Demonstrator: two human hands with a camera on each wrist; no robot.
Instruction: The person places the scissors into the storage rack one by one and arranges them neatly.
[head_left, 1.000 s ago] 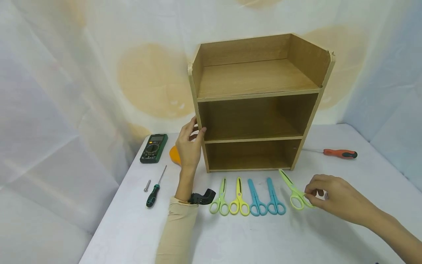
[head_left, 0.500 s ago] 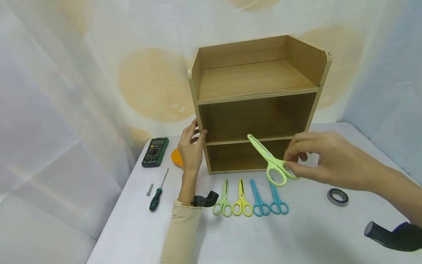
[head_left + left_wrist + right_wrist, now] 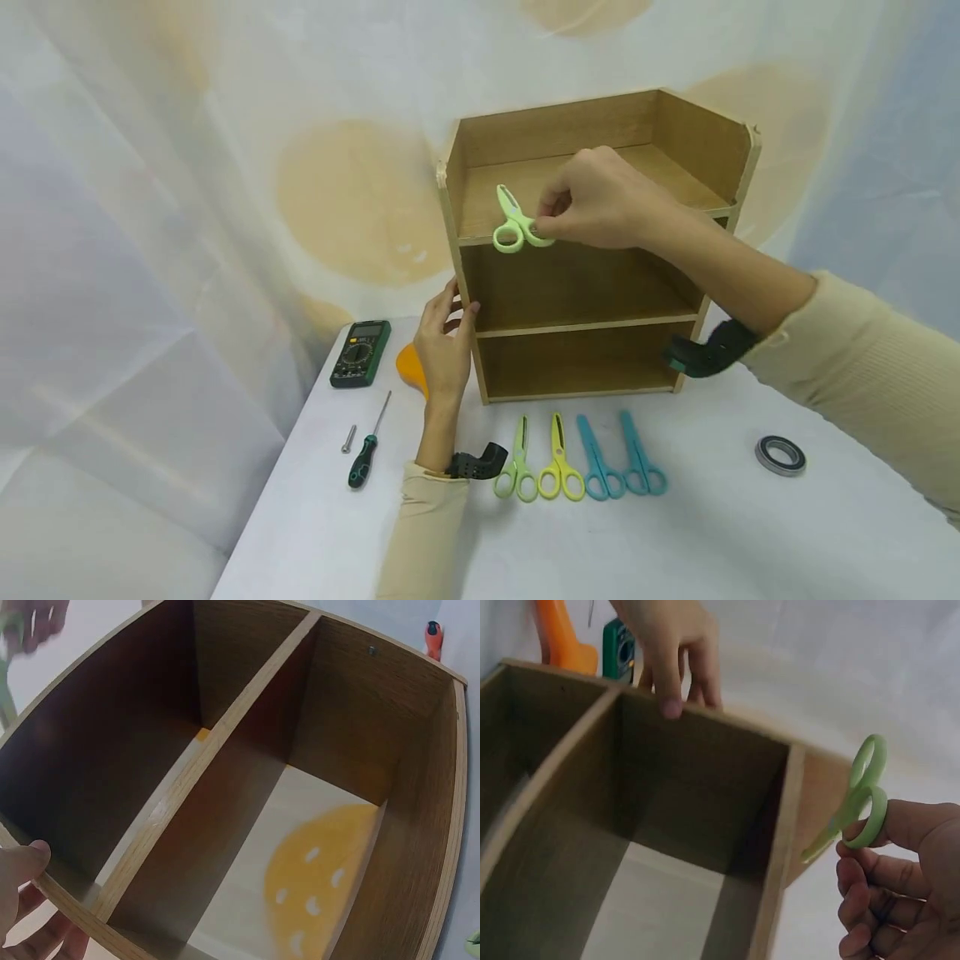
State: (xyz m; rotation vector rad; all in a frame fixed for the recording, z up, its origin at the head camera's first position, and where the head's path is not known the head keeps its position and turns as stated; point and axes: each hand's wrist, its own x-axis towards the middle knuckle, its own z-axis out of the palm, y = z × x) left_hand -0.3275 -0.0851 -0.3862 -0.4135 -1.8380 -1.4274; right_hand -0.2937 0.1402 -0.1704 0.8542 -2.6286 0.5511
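Note:
Light green scissors (image 3: 516,223) are pinched by one handle loop between the thumb and fingers of my right hand (image 3: 607,200). They hang in the air before the left part of the wooden shelf's (image 3: 585,326) top tier, blades pointing up and left. In the right wrist view, the blades of these scissors (image 3: 847,810) are partly behind the handle loops. My left hand (image 3: 444,346) grips the shelf's left side panel, thumb at the front edge and fingers outside. The left wrist view shows that thumb (image 3: 28,862) over the panel edge.
In front of the shelf lie green scissors (image 3: 517,467), yellow scissors (image 3: 558,462) and two blue ones (image 3: 595,458). Leftward are a multimeter (image 3: 360,354), screwdriver (image 3: 363,461), bolt (image 3: 348,439) and orange object (image 3: 411,368). A ring-shaped bearing (image 3: 781,456) lies right; a red-handled tool (image 3: 433,641) lies beyond the shelf.
My right hand has lifted the light green scissors off the table at the right and carried them up and left to the shelf's top tier. My left hand keeps its grip.

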